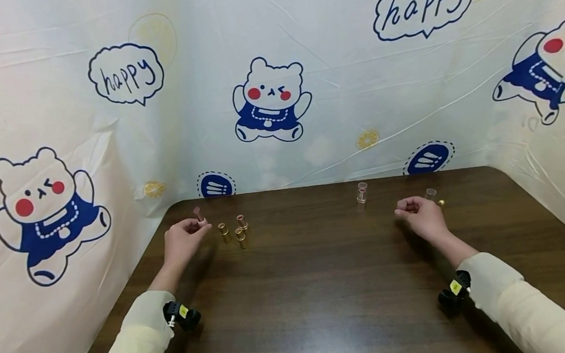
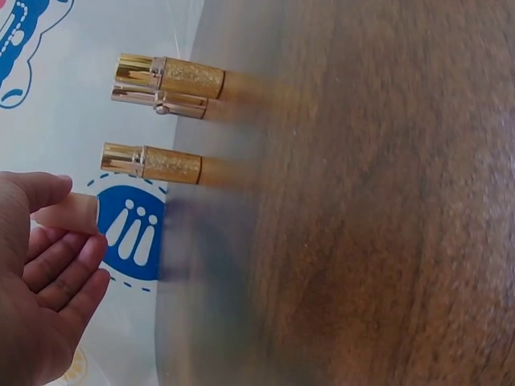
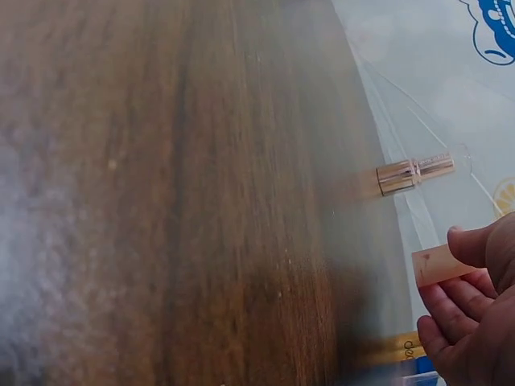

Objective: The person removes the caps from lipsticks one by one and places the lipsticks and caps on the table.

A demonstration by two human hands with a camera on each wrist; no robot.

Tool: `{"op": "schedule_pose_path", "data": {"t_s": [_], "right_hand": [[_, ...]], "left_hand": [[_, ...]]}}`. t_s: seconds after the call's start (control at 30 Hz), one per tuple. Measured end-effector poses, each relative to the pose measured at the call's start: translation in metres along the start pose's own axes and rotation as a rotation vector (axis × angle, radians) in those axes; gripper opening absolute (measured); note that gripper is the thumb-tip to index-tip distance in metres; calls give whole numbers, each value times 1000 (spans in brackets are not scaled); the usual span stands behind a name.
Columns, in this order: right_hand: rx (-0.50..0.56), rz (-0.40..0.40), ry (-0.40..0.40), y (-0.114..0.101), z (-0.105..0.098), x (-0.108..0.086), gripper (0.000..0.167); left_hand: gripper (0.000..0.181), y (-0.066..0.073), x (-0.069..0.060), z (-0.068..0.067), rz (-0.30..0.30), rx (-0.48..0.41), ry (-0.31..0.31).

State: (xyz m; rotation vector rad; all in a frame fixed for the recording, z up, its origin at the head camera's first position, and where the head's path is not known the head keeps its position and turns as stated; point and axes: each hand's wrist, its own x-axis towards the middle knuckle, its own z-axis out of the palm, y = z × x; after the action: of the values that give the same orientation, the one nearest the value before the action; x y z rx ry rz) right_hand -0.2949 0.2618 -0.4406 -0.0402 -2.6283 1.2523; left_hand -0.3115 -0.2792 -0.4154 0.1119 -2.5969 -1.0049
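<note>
In the head view my left hand (image 1: 186, 240), at the table's left back, pinches a small pale pink lipstick-like tube (image 2: 68, 214) between thumb and fingers, above the tabletop. Three metallic lipstick tubes stand upright to its right: a gold one (image 2: 151, 163), another gold one (image 2: 170, 77) and a rose-gold one (image 2: 161, 100). My right hand (image 1: 423, 220), at the right back, pinches a pale pink frosted tube (image 3: 438, 267), its far part hidden by the fingers. A rose-gold lipstick with a clear cap (image 3: 414, 174) stands to that hand's left.
Just behind the right hand are a clear cylinder (image 1: 431, 193) and a small gold thing (image 1: 440, 203), both partly hidden. The dark wooden table (image 1: 303, 292) ends at a printed curtain (image 1: 327, 111) at the back. Black wrist cameras sit on both sleeves.
</note>
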Motion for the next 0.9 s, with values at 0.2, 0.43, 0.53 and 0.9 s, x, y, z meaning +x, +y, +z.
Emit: {"op": "schedule_pose_path", "data": {"t_s": [0.2, 0.43, 0.53, 0.9], "right_hand": [[-23, 3, -16, 1, 2, 2, 26], [-41, 16, -40, 0, 3, 6, 29], [-48, 15, -43, 0, 4, 7, 29], [-52, -5, -49, 0, 9, 10, 23]], "left_hand": [[30, -4, 0, 1, -14, 27, -18], [29, -10, 1, 2, -15, 54, -48], [28, -12, 2, 3, -2, 63, -53], [25, -17, 5, 8, -16, 88, -104]]}}
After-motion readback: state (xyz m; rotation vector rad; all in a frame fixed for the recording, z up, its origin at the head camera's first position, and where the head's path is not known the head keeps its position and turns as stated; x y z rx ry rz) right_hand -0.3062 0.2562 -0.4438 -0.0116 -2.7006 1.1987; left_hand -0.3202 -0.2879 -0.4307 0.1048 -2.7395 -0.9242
